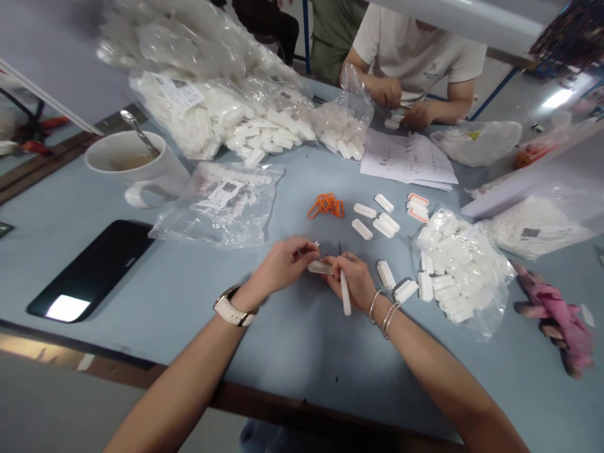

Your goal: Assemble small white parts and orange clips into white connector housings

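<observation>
My left hand [285, 262] pinches a small white plastic connector [321, 268] just above the blue table [198, 296]. My right hand [355, 280] touches the same connector and grips a white-handled pointed tool [345, 294], its dark tip pointing up. A watch sits on my left wrist and bangles on my right. Several more white connectors [377, 220] lie just beyond my hands, two others [394, 282] right of my right hand, and a small heap of orange clips [326, 206] lies ahead.
Clear bags of white parts [221, 113] are heaped at the back; further bags [455, 267] lie right. A white mug with a spoon [134, 162] and a black phone [92, 270] are at left. Papers [406, 160] lie before another person's hands [401, 104]. Pink fabric [561, 321] lies far right.
</observation>
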Motion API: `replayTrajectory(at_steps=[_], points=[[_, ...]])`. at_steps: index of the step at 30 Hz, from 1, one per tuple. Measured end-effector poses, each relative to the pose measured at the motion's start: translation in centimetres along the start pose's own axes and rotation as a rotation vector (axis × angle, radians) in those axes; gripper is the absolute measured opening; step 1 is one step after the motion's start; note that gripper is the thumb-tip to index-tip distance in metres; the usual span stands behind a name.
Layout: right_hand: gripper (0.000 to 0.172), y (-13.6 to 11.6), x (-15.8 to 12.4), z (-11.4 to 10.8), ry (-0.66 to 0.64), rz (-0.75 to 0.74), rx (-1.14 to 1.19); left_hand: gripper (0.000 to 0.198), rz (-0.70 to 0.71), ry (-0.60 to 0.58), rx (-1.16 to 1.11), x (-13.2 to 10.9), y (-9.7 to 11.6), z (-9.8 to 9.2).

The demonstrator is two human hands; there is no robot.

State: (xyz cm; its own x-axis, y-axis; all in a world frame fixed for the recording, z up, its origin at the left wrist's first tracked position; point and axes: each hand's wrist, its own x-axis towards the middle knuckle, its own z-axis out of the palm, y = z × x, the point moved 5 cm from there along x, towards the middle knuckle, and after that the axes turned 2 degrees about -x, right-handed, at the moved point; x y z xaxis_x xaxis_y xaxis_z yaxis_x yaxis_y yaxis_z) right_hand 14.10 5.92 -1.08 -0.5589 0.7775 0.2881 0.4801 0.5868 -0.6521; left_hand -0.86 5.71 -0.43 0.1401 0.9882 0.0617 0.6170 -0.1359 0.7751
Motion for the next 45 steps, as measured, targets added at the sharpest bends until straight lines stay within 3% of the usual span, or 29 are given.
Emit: replayTrajectory(at_steps=[4,7,11,14,17,22,36,45], points=[[0.022,-0.3,0.1,-0.3,0.011,0.002,0.010,0.018,0.122,0.120,0.269,0.1,-0.2,-0.9],[0.023,-0.1,0.1,-0.2,0.017,0.006,0.011,0.019,0.204,0.077,0.397,0.0,0.0,-0.6],[0.024,0.0,0.0,0.0,0.011,0.002,-0.001,0.021,0.206,0.042,0.484,0.0,0.3,-0.2],[0.023,-0.1,0.0,0.0,0.004,0.000,0.010,0.024,0.188,0.080,0.419,0.2,0.3,-0.3],[0.023,-0.2,0.1,-0.2,0.003,0.007,0.023,0.018,0.137,0.092,0.156,0.3,0.3,-0.8],[0.021,0.1,-0.1,0.0,0.007,0.044,0.021,0.015,0.055,-0.071,-0.157,0.1,0.7,-0.3],[0.021,0.1,-0.1,-0.1,0.051,0.015,0.030,0.012,0.148,-0.060,-0.050,-0.4,1.0,1.0],[0.017,0.9,-0.3,0.5,0.063,0.026,0.055,0.005,-0.016,-0.058,-0.039,-0.4,0.8,1.5]])
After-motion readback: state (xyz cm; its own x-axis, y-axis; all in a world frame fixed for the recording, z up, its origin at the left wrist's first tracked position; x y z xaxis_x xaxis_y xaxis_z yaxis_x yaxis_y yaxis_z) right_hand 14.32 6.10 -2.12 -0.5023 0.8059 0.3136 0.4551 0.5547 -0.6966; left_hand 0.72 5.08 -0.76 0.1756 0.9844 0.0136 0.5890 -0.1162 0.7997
